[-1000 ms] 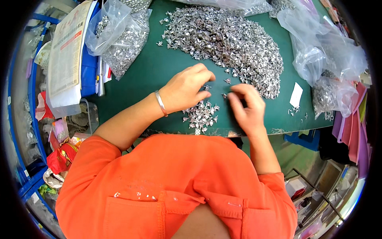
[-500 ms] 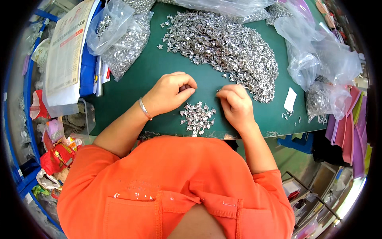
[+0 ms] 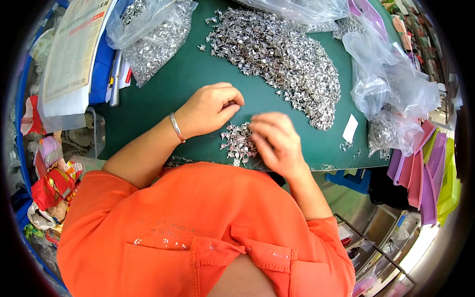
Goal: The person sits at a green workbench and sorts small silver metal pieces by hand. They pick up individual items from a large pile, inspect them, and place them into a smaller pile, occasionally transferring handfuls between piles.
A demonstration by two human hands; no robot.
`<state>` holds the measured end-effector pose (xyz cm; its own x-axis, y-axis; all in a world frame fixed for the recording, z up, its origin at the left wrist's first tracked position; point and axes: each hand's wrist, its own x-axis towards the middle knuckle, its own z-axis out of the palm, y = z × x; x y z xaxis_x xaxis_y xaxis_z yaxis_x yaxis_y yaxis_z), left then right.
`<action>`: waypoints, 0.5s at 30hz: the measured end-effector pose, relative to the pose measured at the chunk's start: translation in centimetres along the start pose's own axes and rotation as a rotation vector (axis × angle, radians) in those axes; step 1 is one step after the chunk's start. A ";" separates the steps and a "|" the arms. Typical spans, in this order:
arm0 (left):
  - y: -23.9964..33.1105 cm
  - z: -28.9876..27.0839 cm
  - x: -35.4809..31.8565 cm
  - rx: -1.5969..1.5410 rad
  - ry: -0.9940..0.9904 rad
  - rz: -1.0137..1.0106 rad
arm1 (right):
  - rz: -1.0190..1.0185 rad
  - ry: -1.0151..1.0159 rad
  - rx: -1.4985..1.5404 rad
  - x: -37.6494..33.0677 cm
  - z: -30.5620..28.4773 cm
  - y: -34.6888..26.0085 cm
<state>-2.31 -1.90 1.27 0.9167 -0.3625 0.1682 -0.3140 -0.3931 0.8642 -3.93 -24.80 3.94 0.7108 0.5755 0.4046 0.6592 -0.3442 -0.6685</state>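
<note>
My left hand (image 3: 210, 108) rests over the green table with its fingers curled toward the thumb, and whatever may be inside is hidden. A silver bangle (image 3: 176, 127) circles that wrist. Close to my body lies a small pile of shiny silver metal pieces (image 3: 234, 141). My right hand (image 3: 278, 143) is at the right side of this pile, its fingers apart and slightly blurred, covering some of the pieces. Beyond both hands spreads a much larger heap of similar metal pieces (image 3: 282, 57).
Clear plastic bags of metal pieces lie at the back left (image 3: 158, 42) and right (image 3: 388, 128). A white card (image 3: 350, 128) lies on the green table (image 3: 168, 94) with a few loose bits. Papers on a blue holder (image 3: 74, 64) stand at left; pink and purple sheets (image 3: 413, 168) hang at right.
My right hand has moved left and nearer, from beside the large heap to the small pile, and its fingers have spread. The left hand keeps its curled pose. The view has shifted slightly.
</note>
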 end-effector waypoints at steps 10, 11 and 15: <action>0.0 -0.1 -0.1 0.003 -0.003 0.037 | 0.244 0.260 -0.435 -0.9 0.3 3.5; 0.0 -0.1 -0.1 0.002 -0.009 0.041 | 0.285 0.243 -0.443 -1.3 0.2 3.7; 0.1 -0.2 -0.2 -0.010 -0.004 -0.005 | 0.338 0.200 -0.122 -1.1 -0.1 2.4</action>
<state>-2.44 -1.75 1.42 0.9171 -0.3643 0.1621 -0.3072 -0.3862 0.8698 -3.16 -26.33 1.93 0.9182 0.2630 0.2960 0.3957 -0.5814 -0.7109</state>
